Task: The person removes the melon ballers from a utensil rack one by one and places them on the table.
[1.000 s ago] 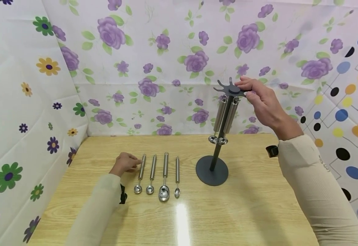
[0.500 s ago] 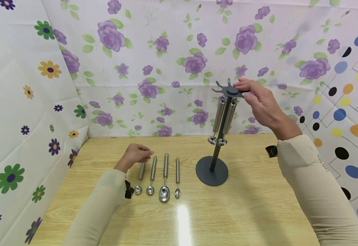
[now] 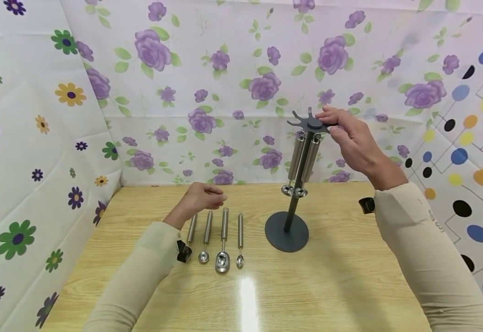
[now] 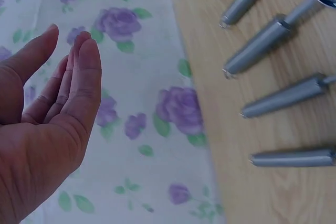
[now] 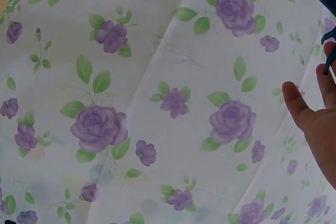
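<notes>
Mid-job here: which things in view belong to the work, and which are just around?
In the work:
dark stand
two hanging utensils
four utensils in a row
right hand, touching the stand
left hand, holding nothing

Just around:
wooden table
floral backdrop
flower-patterned sheet
dotted sheet

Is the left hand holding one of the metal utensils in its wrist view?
No, the left hand holds nothing, and the four utensils lie apart from it on the table.
</notes>
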{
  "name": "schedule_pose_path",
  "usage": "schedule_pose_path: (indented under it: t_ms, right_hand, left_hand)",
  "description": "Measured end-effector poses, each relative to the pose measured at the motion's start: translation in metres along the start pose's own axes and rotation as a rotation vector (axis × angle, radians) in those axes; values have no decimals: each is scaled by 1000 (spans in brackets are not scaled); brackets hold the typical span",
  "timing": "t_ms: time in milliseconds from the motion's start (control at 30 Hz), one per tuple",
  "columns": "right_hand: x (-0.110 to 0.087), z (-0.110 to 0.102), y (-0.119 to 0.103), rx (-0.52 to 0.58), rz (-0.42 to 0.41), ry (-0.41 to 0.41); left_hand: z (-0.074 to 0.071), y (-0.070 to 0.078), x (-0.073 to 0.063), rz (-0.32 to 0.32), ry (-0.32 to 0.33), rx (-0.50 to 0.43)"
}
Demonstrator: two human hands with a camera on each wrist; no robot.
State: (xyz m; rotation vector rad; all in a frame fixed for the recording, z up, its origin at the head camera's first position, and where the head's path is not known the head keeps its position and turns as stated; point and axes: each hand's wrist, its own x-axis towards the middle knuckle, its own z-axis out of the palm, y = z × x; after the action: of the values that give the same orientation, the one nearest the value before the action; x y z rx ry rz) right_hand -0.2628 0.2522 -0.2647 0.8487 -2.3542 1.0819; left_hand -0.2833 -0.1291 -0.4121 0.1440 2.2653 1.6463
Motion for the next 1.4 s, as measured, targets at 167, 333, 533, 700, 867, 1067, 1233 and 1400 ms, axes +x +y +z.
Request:
schedule_pose_path:
  t_ms: [167,333,533,700,867,1067,1233,1400]
  right_hand:
    - [0,1,0,5,-7,-2]
    - [0,1,0,-3,-20,2]
    - [0,1,1,-5,-18,4]
    - [0,0,0,-17,-8,-4]
    - [0,1,0,-19,2,-1]
    - [0,1,0,-19,-9,1]
    - [-1,1,0,-16,-9,0]
    - [-1,0,-1,-13,0,6]
  left_hand:
    - [11,27,-4,64,-43,8]
    - [24,49,-6,142,-77,7]
    - [39,70,-7,185,-95,-5]
    - [52,83,-7,232,-106,-18]
    - [67,96,-6,271,-121,-18]
    - [80,109,-7,345,-118,-2]
    - [87,115,-6,406,-122,-17]
    - [94,122,-4,431,-143,-21]
